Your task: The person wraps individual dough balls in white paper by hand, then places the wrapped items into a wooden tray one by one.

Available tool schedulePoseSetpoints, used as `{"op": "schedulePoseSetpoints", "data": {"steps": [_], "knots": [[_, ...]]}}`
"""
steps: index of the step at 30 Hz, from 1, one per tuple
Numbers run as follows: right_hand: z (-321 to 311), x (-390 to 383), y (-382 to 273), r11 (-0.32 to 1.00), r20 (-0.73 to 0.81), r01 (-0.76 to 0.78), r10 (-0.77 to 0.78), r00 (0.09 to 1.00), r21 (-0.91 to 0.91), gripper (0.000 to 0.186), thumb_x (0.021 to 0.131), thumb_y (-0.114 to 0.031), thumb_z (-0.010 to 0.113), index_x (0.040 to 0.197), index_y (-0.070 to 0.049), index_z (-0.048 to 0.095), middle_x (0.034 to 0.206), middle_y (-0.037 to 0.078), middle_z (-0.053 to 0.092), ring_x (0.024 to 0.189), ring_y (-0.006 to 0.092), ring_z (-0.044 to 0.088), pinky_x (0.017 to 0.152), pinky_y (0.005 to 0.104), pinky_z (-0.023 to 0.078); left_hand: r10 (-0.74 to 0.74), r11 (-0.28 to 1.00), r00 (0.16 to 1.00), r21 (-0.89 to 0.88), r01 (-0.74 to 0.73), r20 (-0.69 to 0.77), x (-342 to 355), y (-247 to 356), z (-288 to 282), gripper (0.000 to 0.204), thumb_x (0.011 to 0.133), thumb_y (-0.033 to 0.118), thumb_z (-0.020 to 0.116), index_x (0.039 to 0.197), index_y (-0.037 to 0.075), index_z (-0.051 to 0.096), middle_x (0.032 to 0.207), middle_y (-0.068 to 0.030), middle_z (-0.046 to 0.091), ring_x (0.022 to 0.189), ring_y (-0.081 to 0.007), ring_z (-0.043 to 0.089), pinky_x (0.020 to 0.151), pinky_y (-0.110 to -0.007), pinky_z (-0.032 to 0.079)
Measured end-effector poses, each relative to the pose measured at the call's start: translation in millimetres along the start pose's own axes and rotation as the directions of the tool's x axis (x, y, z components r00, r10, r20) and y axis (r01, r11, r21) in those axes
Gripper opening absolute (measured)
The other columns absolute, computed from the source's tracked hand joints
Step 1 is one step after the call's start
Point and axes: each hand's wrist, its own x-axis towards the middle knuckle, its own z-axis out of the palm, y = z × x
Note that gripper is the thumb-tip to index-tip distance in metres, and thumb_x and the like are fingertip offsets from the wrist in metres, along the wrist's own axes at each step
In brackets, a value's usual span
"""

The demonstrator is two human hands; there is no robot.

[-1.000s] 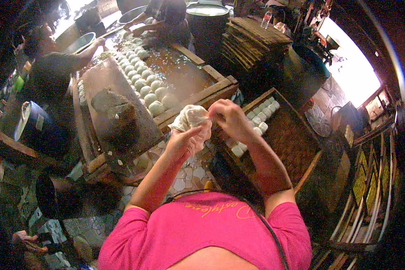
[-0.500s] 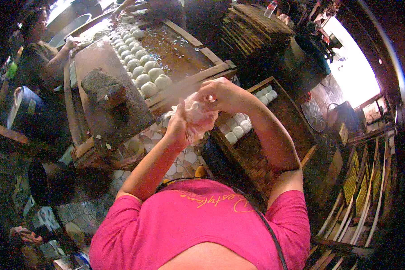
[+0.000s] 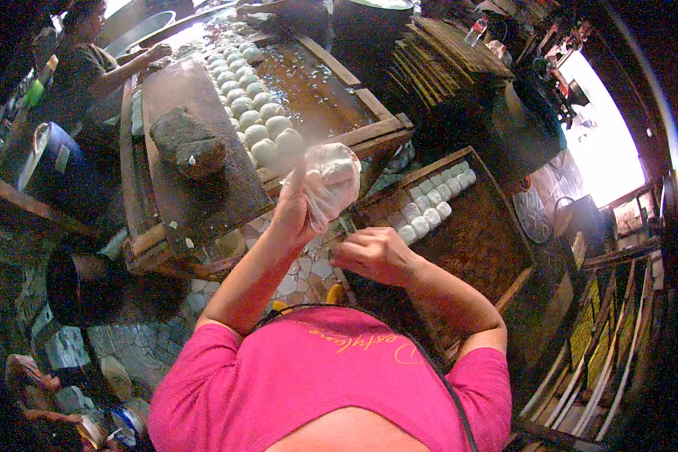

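My left hand (image 3: pixel 294 215) is closed on a white cloth (image 3: pixel 331 184), which bulges over the fingers and hangs down in folds. Whatever the cloth may wrap is hidden. To its right and lower, my right hand (image 3: pixel 377 255) is apart from the cloth, its fingers curled in. A small greyish shape shows above those fingertips, too unclear to name. Beyond the left hand, rows of round white lumps (image 3: pixel 256 135) lie on a wet wooden table (image 3: pixel 316 90). Smaller white blocks (image 3: pixel 433 218) stand in rows in a wooden tray (image 3: pixel 497 226) beside my right hand.
A dark stone-like block (image 3: pixel 188 143) rests on a board (image 3: pixel 169 90) at the left. Stacked wooden boards (image 3: pixel 444 53) stand at the back. Another person (image 3: pixel 90 68) works at the far left table edge. A blue bucket (image 3: pixel 49 158) sits left; a slatted rack (image 3: pixel 591 346) stands right.
My right hand has come away from the cloth and moved down, toward me. My left hand still holds the cloth, now more spread and draped. The view has shifted, showing more of the tray's blocks.
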Motion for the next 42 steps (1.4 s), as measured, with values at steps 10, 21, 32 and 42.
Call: {"op": "schedulePoseSetpoints", "data": {"steps": [10, 21, 32, 42], "knots": [[-30.1, 28.9, 36.4, 0.994, -0.364, -0.111, 0.102, 0.926, -0.005, 0.027, 0.068, -0.012, 0.070, 0.094, -0.010, 0.063, 0.098, 0.007, 0.063, 0.101, 0.0247, 0.057, 0.090, 0.0393, 0.042, -0.225, 0.960, 0.970, -0.148, 0.236, 0.091, -13.5, -2.8, 14.6, 0.057, 0.093, 0.047, 0.038, 0.128, 0.001, 0.039, 0.119, -0.0140, 0.053, 0.106, -0.0276, 0.055, 0.091, -0.043, 0.045], [-53.5, 83.0, 54.1, 0.855, -0.437, -0.238, 0.452, 0.778, 0.460, 0.021, 0.079, 0.004, 0.060, 0.099, -0.003, 0.058, 0.087, 0.002, 0.059, 0.079, 0.0101, 0.059, 0.065, 0.0237, 0.048, -0.236, 0.958, 0.968, 0.144, 0.247, -0.086, -29.2, 0.9, -3.0, 0.066, 0.089, 0.048, 0.047, 0.134, 0.003, 0.031, 0.121, -0.0167, 0.051, 0.109, -0.0297, 0.054, 0.089, -0.043, 0.048], [55.8, 33.6, 63.0, -0.194, 0.324, -0.328, 0.854, 0.407, 0.925, 0.045, 0.094, -0.041, 0.040, 0.093, -0.001, 0.059, 0.086, 0.009, 0.064, 0.073, 0.0199, 0.063, 0.063, 0.0345, 0.052, 0.003, 0.960, 0.942, 0.266, 0.092, -0.336, -51.1, -2.0, -16.6, 0.061, 0.090, 0.052, 0.043, 0.127, 0.003, 0.042, 0.113, -0.0108, 0.054, 0.092, -0.0188, 0.056, 0.074, -0.032, 0.049], [142.9, -50.0, 102.7, -0.505, 0.456, 0.081, 0.829, 0.325, 0.859, 0.039, 0.095, -0.035, 0.038, 0.108, -0.002, 0.055, 0.101, 0.010, 0.063, 0.090, 0.0251, 0.062, 0.078, 0.0416, 0.052, 0.267, 0.850, 0.891, 0.525, -0.039, -0.366, -54.3, -0.5, 25.7, 0.064, 0.086, 0.054, 0.049, 0.123, 0.002, 0.043, 0.106, -0.0081, 0.057, 0.083, -0.0186, 0.060, 0.065, -0.030, 0.052]]}}
